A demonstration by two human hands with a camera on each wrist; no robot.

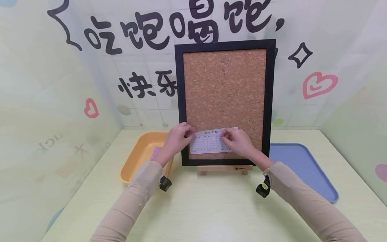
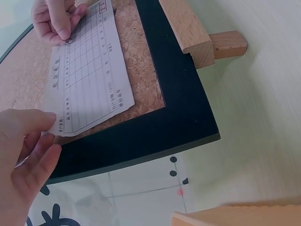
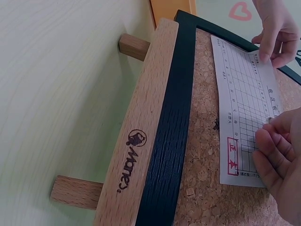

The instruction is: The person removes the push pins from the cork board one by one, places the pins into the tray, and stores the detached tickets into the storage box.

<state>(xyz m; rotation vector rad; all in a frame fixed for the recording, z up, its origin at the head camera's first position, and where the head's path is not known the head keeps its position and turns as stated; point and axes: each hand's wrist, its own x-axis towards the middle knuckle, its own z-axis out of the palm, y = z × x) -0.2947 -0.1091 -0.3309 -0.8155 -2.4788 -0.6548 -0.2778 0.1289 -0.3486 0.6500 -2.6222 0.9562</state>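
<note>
A white printed receipt slip (image 1: 208, 143) with a table of lines lies against the lower part of a cork board (image 1: 225, 90) in a black frame. At its upper left corner my left hand (image 1: 179, 136) pinches the paper between thumb and fingers. My right hand (image 1: 239, 141) is at the slip's upper right, fingers curled, thumb and forefinger pressed together at the paper. Between those fingertips shows a bit of a small pushpin-like thing (image 3: 270, 120), mostly hidden. A red stamped box marks the slip's lower right corner in the right wrist view.
The board stands on a wooden easel (image 1: 225, 168) with short feet. An orange tray (image 1: 128, 164) holding a purple item (image 1: 155, 152) is at the left, partly behind my left arm. A blue tray (image 1: 302, 168) lies at the right, and a printed wall (image 1: 145, 114) rises behind.
</note>
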